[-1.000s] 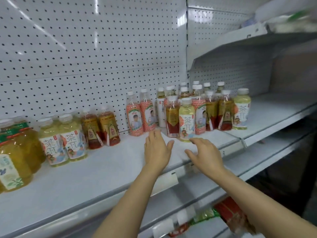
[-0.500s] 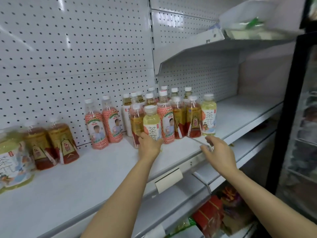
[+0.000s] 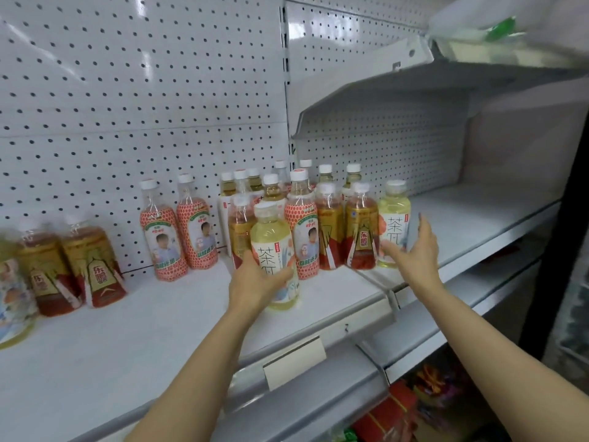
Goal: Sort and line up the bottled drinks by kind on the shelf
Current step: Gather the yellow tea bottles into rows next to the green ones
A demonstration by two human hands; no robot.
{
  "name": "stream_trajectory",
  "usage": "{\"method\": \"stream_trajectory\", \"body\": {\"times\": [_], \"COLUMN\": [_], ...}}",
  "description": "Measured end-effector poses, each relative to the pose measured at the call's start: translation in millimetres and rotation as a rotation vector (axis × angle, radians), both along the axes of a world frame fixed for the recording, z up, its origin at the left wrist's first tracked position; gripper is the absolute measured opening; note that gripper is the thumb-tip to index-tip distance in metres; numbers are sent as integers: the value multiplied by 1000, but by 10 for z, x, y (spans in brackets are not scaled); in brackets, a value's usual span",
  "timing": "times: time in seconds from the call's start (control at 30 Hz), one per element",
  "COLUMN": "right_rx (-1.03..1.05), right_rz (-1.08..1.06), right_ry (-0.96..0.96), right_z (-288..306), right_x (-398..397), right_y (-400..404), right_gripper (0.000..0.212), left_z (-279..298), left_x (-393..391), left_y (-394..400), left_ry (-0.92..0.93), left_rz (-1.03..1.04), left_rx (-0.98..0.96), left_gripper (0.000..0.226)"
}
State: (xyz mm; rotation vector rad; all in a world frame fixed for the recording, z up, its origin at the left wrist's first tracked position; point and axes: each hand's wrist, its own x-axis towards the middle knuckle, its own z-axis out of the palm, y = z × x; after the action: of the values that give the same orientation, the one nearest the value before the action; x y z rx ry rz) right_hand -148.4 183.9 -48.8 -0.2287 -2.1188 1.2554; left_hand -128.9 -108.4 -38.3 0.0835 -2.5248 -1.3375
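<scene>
A mixed cluster of bottles (image 3: 299,199) stands mid-shelf against the pegboard. My left hand (image 3: 255,282) is wrapped around the lower part of a pale yellow-green tea bottle (image 3: 273,237) at the cluster's front. At the cluster's right end stands a second pale tea bottle (image 3: 394,218); my right hand (image 3: 414,250) is spread open just in front of it, fingertips at its label. Two pink patterned bottles (image 3: 178,231) stand apart to the left. Two amber tea bottles (image 3: 70,266) stand farther left, and a pale tea bottle (image 3: 9,298) shows at the left edge.
The white shelf (image 3: 134,339) has a price tag holder (image 3: 294,362) on its front lip. An adjoining shelf section (image 3: 478,212) lies to the right, under an upper shelf (image 3: 414,81). Packaged goods (image 3: 398,409) sit on lower shelves. A dark frame (image 3: 561,234) stands at far right.
The view has swung right and closer to the cluster. My left hand went from lying flat on the shelf to gripping the front pale tea bottle. My right hand rose toward the rightmost pale bottle.
</scene>
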Motion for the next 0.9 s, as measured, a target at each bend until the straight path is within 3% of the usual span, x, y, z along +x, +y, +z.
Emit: {"method": "stream_trajectory", "body": {"times": [0.1,0.33,0.47,0.77,0.9], "right_rx": [-139,-217,-232,-425,-515], "right_rz": [180,365,417,462,544], "right_ry": [-22,-11,-6,194,213], "right_z": [12,-30,-60,50,63], "right_x": [-142,-321,-395,58,530], "right_y": [132,276,355,6,-411], "right_gripper": [118,98,87,75,73], "left_z": [-18,-91,-51,-24,-29], "left_x": [82,201,344,787,1006], "left_y": [20,205,197,44,-39], "left_ry": [-15,18,87,314,356], "left_rz": [-56,7,86,285,363], "left_rx": [99,367,490,433,350], "left_gripper": [63,72,62,92,92]}}
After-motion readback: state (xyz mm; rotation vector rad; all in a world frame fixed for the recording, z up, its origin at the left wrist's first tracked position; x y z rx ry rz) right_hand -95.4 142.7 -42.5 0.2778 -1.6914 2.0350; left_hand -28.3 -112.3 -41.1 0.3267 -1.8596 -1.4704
